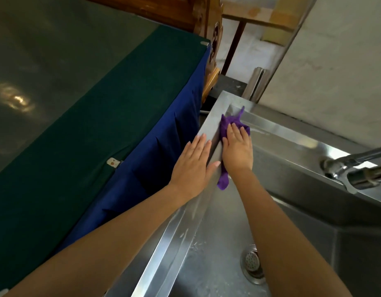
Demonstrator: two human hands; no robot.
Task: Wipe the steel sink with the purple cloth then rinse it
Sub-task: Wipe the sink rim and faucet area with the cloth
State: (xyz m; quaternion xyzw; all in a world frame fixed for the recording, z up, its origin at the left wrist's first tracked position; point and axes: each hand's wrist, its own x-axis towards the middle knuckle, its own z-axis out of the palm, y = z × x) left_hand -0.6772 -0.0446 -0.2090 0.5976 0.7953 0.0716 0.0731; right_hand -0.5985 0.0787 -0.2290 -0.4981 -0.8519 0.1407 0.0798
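Note:
The steel sink [209, 260] fills the lower right of the head view, with its left rim [211, 123] running up toward a far corner. My right hand [237, 150] lies flat with straight fingers on the purple cloth [228, 123], pressing it against the inner side of the left rim near that corner. One end of the cloth hangs out below my wrist. My left hand [192, 166] rests flat on the top of the left rim beside it, fingers straight, holding nothing.
A chrome tap [354, 170] reaches in from the right over the basin. The round drain strainer [253, 262] sits in the basin floor. A table with a green top [78, 108] and blue skirt [155, 159] stands tight against the sink's left side. A pale wall rises behind.

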